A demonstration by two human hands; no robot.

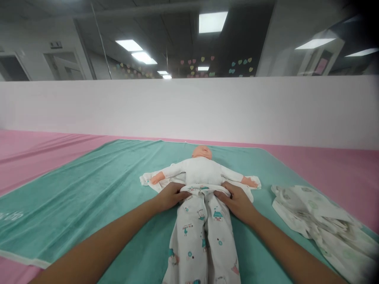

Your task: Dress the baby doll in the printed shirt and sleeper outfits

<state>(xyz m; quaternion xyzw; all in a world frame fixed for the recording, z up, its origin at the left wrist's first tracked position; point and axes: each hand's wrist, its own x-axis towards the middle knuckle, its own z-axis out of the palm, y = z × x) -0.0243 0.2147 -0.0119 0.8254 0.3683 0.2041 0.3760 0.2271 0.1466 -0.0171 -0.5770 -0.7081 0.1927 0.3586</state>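
Note:
A baby doll with a white cloth torso lies on its back, head away from me, arms stretched out sideways. White printed baby pants cover its legs up to the waist. My left hand grips the waistband at its left side, thumb on top. On the opposite side, my right hand pinches the waistband the same way. A white printed baby shirt is spread open beneath the doll, under its arms and back. The doll's legs are hidden inside the pants.
A teal blanket lies under the doll, over a pink sheet. Crumpled white baby clothes with pale green prints rest at the right. Behind stands a low white wall with glass above it.

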